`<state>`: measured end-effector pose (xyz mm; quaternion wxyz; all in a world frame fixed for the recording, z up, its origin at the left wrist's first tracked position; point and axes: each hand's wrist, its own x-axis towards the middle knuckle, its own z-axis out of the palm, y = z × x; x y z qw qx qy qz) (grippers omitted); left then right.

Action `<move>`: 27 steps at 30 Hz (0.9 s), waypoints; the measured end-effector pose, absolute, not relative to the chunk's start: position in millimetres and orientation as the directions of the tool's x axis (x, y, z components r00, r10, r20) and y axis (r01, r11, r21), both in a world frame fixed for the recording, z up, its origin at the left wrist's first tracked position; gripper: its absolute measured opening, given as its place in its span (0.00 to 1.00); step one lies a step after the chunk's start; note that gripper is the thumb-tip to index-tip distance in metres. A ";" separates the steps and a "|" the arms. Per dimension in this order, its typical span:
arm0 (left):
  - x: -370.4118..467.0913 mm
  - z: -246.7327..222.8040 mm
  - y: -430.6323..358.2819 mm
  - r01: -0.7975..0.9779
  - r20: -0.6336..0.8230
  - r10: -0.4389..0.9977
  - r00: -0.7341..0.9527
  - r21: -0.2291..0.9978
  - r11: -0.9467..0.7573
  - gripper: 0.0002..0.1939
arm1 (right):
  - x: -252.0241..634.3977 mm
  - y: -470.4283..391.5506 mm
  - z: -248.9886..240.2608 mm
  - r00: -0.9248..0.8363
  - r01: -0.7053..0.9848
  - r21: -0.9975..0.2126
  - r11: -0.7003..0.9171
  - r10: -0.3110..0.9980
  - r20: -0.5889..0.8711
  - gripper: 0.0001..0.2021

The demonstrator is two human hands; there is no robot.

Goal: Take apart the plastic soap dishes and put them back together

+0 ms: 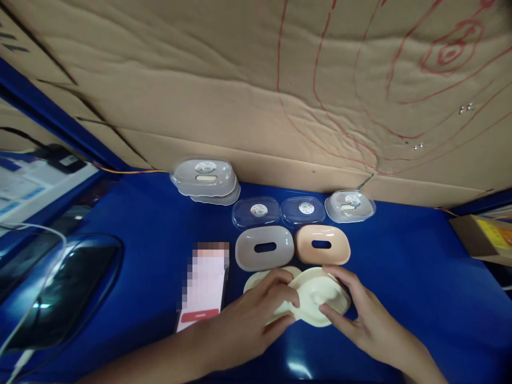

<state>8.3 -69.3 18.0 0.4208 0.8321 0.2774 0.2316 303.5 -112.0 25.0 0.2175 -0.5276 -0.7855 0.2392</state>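
Two cream oval plastic dishes lie side by side in front of me on the blue table. My right hand [362, 314] holds the right cream dish [334, 298], fingers over its far rim and thumb on its inside. My left hand [266, 312] is curled with finger and thumb at that dish's left edge. Behind my left hand, the left cream dish [253, 281] is partly hidden. Just beyond stand a grey oval piece [246, 250] and a peach oval piece [302, 248], each with a slot in its middle.
Two clear lids [244, 216] with round labels lie further back. Stacked clear-covered dishes [224, 184] stand at the back left, another covered dish [334, 205] at the back right. A phone [208, 282] lies left of my hands. Cardboard [200, 106] walls the back; a box [472, 234] sits far right.
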 end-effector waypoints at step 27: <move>-3.0 -7.9 -31.0 0.663 0.151 0.699 0.699 0.230 -0.712 0.42 | 331.6 -111.2 9.4 -0.434 0.766 -0.518 0.381 0.901 0.021 0.19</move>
